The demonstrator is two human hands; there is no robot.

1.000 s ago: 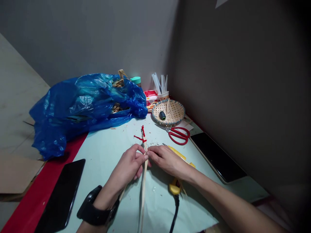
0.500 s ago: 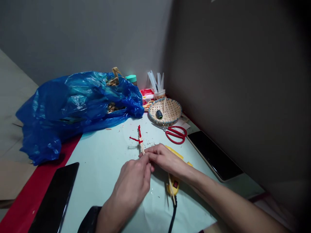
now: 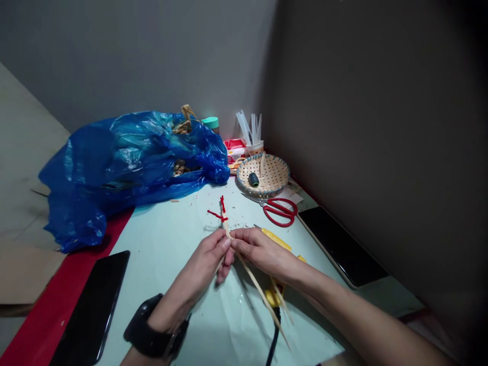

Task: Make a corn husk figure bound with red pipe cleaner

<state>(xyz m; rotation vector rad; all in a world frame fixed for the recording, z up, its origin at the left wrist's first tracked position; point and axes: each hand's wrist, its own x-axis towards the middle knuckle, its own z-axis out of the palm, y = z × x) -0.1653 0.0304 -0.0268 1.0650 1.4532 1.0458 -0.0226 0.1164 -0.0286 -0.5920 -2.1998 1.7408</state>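
Observation:
Between my hands is a narrow braid of pale dried-plant strips (image 3: pixel 227 232), its far end bound with red cord (image 3: pixel 223 204). My left hand (image 3: pixel 213 254) pinches it from the left, thumb on top and fingers curled beneath. From the right, my right hand (image 3: pixel 263 249) grips the same spot between thumb and forefinger. One loose pale strip (image 3: pixel 259 292) trails from the pinch toward the lower right, and another strip end shows below my right wrist. Under my right hand lies a yellow tool (image 3: pixel 276 239) with a black cord, partly hidden.
A blue plastic bag (image 3: pixel 133 152) of dried plant material fills the back left. Behind my hands are red-handled scissors (image 3: pixel 280 212) and a woven basket (image 3: pixel 274 175) holding a thread spool (image 3: pixel 253 179). A black tablet (image 3: pixel 91 310) lies left, a phone-like device (image 3: pixel 341 246) right.
My left hand turned over the braid and back again. The long strip that hung straight down toward me now slants to the lower right. My right hand keeps its pinch.

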